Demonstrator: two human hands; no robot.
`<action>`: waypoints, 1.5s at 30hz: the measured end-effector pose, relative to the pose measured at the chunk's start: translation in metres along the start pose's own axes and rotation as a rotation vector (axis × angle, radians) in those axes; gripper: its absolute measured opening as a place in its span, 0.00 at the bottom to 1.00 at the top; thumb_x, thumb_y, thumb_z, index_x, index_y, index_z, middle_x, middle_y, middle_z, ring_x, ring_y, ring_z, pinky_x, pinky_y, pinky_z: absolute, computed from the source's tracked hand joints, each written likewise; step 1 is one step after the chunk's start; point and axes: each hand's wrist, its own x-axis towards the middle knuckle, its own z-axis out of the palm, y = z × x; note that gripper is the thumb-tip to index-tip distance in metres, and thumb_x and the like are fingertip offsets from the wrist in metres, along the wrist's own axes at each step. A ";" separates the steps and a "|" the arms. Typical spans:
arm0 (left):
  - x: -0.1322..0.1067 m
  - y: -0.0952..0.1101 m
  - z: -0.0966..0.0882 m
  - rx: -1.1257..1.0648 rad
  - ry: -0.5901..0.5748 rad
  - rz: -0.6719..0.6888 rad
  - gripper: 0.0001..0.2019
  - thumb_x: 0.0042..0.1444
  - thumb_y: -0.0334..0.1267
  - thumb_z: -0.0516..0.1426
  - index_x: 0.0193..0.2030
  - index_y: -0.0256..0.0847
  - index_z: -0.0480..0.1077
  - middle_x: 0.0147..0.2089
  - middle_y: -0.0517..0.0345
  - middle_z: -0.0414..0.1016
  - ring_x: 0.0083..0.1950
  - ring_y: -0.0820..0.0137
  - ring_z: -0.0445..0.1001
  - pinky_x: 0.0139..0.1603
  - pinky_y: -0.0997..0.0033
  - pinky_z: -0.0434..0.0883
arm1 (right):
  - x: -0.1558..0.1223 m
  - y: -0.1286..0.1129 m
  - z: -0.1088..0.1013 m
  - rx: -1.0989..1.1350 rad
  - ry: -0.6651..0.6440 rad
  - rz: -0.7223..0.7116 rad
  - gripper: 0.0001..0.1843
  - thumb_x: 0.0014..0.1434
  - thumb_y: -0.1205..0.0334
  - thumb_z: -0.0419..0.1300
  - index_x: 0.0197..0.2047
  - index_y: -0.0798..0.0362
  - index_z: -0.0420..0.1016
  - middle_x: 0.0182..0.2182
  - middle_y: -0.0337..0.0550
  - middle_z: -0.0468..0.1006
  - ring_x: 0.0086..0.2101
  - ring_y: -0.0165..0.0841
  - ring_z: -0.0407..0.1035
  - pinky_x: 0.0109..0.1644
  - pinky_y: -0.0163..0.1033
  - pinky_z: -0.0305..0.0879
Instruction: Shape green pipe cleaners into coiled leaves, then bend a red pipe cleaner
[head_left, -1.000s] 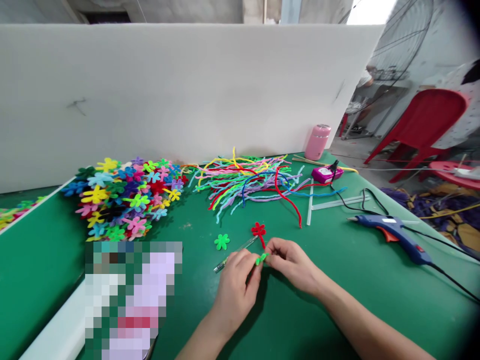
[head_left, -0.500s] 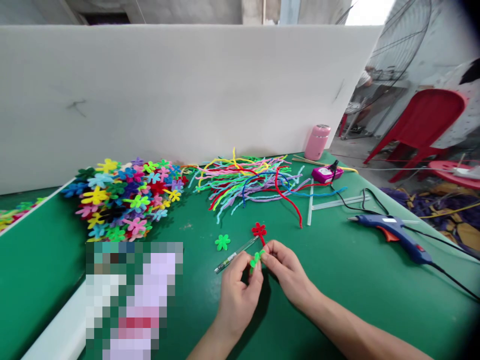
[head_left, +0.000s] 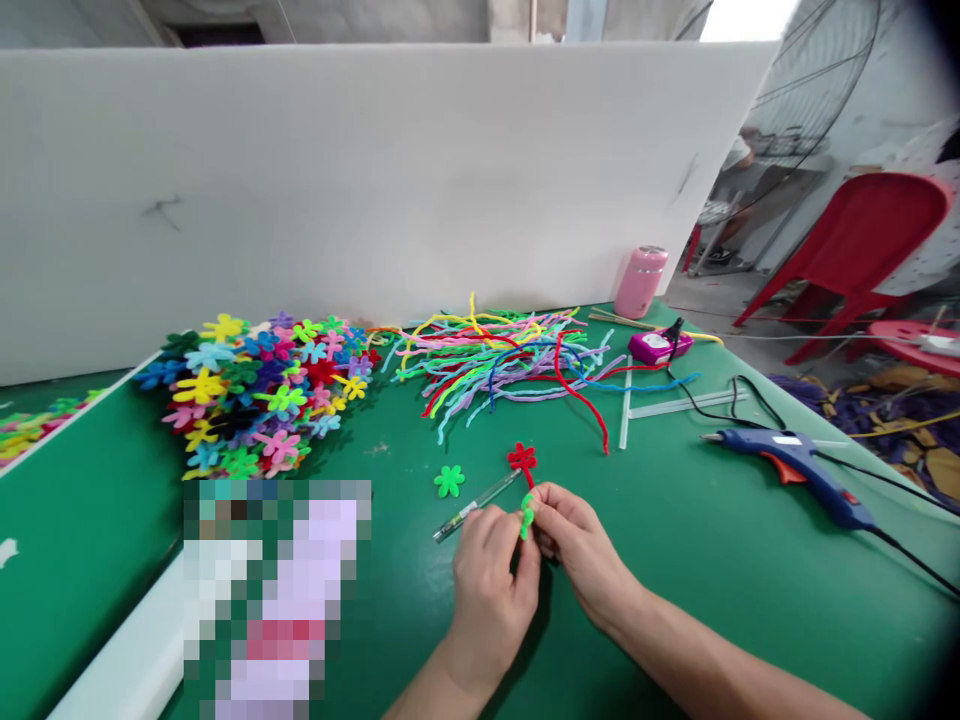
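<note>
My left hand (head_left: pixel 491 580) and my right hand (head_left: pixel 581 545) meet over the green table (head_left: pixel 675 560), both pinched on a small green felt flower (head_left: pixel 527 514) held edge-on between the fingertips. A red stem runs from my right fingers up to a red felt flower (head_left: pixel 521 458) lying on the table. A clear pen (head_left: pixel 476 506) lies just left of my hands, and a loose green flower (head_left: pixel 448 481) rests beyond it.
A heap of coloured felt flowers (head_left: pixel 255 395) lies at the left, a tangle of coloured pipe cleaners (head_left: pixel 502 365) behind. A blue glue gun (head_left: pixel 795 465) with cable, glue sticks (head_left: pixel 679 405), a pink box (head_left: pixel 656 346) and a pink cup (head_left: pixel 640 281) are at the right. White board (head_left: pixel 375 170) behind.
The green flower has been turned between my fingertips from lying flat to standing on edge. Both hands stayed in place, close together.
</note>
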 end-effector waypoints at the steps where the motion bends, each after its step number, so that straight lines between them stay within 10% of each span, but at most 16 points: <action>1: -0.001 -0.001 0.000 0.011 -0.015 0.006 0.07 0.54 0.25 0.49 0.28 0.38 0.63 0.25 0.57 0.64 0.28 0.69 0.62 0.31 0.69 0.63 | 0.001 0.000 -0.001 -0.028 -0.001 -0.012 0.13 0.49 0.55 0.57 0.24 0.54 0.58 0.16 0.28 0.55 0.17 0.22 0.45 0.21 0.31 0.42; 12: 0.001 -0.008 -0.003 0.199 -0.138 0.206 0.10 0.54 0.25 0.47 0.27 0.37 0.65 0.23 0.57 0.64 0.27 0.68 0.61 0.33 0.64 0.62 | 0.006 0.000 -0.004 -0.025 -0.016 0.119 0.09 0.47 0.59 0.55 0.24 0.53 0.58 0.14 0.26 0.47 0.16 0.21 0.39 0.18 0.30 0.35; 21: 0.013 -0.011 -0.011 -0.671 -0.224 -0.650 0.09 0.54 0.38 0.52 0.25 0.39 0.61 0.20 0.66 0.56 0.22 0.76 0.56 0.24 0.76 0.57 | 0.008 -0.016 -0.013 -0.190 -0.101 -0.088 0.13 0.50 0.53 0.59 0.31 0.56 0.67 0.19 0.31 0.59 0.19 0.22 0.50 0.22 0.30 0.46; 28: 0.018 -0.008 -0.013 -1.308 -0.242 -0.962 0.06 0.49 0.35 0.57 0.26 0.36 0.65 0.21 0.65 0.60 0.22 0.79 0.57 0.23 0.77 0.55 | 0.005 -0.021 -0.025 -0.490 -0.237 -0.338 0.10 0.55 0.58 0.57 0.38 0.54 0.71 0.27 0.39 0.69 0.28 0.29 0.62 0.32 0.35 0.59; 37: 0.021 -0.009 -0.018 -1.449 -0.411 -0.966 0.08 0.49 0.36 0.59 0.26 0.35 0.66 0.21 0.65 0.58 0.22 0.79 0.57 0.24 0.76 0.53 | 0.003 -0.032 -0.027 -0.786 -0.294 -0.587 0.05 0.58 0.63 0.54 0.34 0.52 0.71 0.29 0.41 0.70 0.30 0.31 0.64 0.34 0.35 0.61; 45: 0.022 -0.016 -0.023 -0.914 -0.612 -0.702 0.09 0.53 0.39 0.54 0.27 0.37 0.63 0.21 0.66 0.58 0.24 0.76 0.56 0.25 0.75 0.54 | -0.003 -0.036 -0.027 -1.032 -0.354 -0.520 0.07 0.60 0.66 0.48 0.31 0.52 0.63 0.27 0.39 0.65 0.27 0.29 0.60 0.31 0.34 0.56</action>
